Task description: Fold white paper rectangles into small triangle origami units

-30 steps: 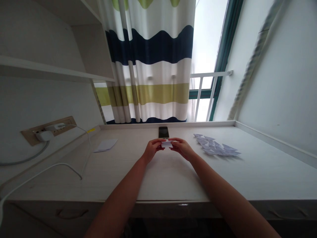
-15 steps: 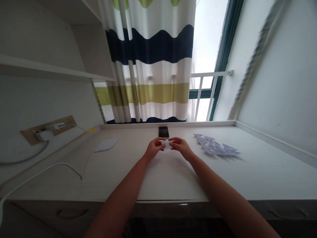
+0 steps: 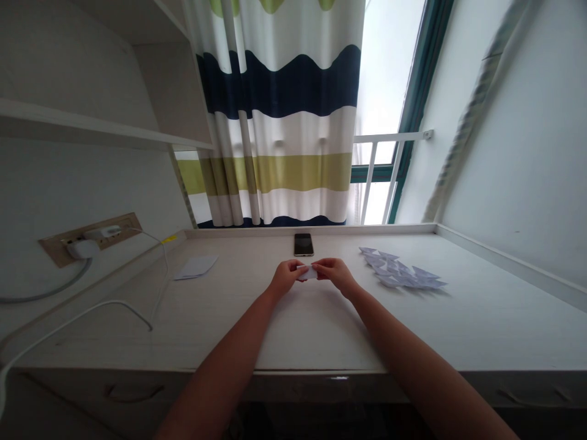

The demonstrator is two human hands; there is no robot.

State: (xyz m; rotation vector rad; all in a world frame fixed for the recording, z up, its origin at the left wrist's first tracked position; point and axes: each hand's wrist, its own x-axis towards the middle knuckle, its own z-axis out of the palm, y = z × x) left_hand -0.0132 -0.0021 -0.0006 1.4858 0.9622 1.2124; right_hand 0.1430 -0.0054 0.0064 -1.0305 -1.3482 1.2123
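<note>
Between both hands, over the middle of the desk, is a small piece of white paper [image 3: 307, 273]. My left hand [image 3: 286, 276] pinches its left end, and my right hand [image 3: 334, 271] grips its right end with thumb and fingers. Part of the paper is hidden behind the fingertips, and its folds are too small to make out. Just beyond the hands lies a dark-screened phone [image 3: 303, 244]. Several folded white paper pieces [image 3: 398, 269] with pointed corners are grouped to the right. Off to the left rests a flat stack of white paper sheets [image 3: 196, 267].
The white desk [image 3: 316, 330] has a raised rim at its back and right. A white cable [image 3: 160, 293] runs over its left side from a wall socket [image 3: 92, 238]. A striped curtain [image 3: 284, 134] hangs behind, and a shelf [image 3: 101, 131] juts out at upper left.
Both hands have come slightly nearer to me, away from the phone. The paper between them is tilted differently and shows less of its surface.
</note>
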